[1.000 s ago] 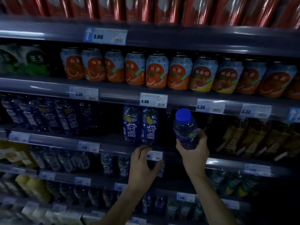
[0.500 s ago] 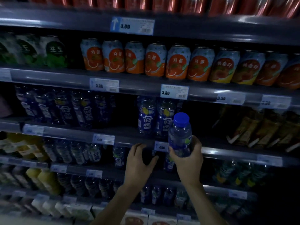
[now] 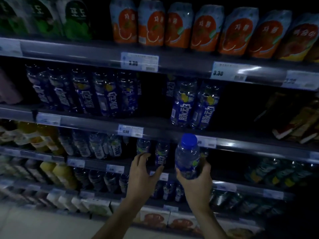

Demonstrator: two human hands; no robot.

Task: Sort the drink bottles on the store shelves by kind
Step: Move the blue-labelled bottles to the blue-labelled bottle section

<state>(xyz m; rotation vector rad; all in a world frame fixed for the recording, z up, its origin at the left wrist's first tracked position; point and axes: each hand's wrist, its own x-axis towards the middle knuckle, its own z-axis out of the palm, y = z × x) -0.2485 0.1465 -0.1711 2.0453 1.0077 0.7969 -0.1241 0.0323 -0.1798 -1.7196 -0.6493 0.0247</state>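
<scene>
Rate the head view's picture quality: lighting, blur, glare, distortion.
Head view: dim overall, fading to near black at the right; motion blur smears the orange-labelled drink cans and white shelf-edge price tags; glare streaks the grey metal shelf rail; wide-angle bending slants the rails; the clear blue-capped plastic bottle in the right hand reads clearest; too dark to tell whether the left hand grips anything.

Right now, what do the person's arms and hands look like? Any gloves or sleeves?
No gloves on the left hand or right hand, and no ring or watch that I can see. The left forearm and right forearm are bare, with no sleeve in view. The light is dim.
</scene>
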